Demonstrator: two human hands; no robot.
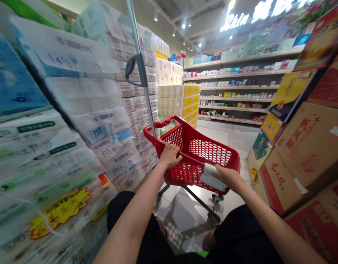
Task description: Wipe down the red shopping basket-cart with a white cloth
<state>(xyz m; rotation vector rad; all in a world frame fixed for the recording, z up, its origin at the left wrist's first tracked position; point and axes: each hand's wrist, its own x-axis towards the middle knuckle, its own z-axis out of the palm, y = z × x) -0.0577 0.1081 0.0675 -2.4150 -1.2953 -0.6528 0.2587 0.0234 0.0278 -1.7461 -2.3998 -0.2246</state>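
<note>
Head view: left fingers (175,150) wrapped over red basket (193,157); right fingers (221,172) clamped on pale cloth (209,176).

Left fingers (176,150) touch red cart (192,161); right fingers (221,171), pale cloth (210,177).

A shop — stocked shelves (240,75), yellow price sign (60,214), red shopping cart (189,160).

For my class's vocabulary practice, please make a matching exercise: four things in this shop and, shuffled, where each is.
1. Bare left hand
2. Yellow starburst price sign with red edges
3. Glowing white letter sign
4. Brown cardboard boxes with red print

A. At lower left
B. Stacked at right
C. On the rim of the red plastic basket
D. Overhead

Pairs: 1-C; 2-A; 3-D; 4-B
</note>
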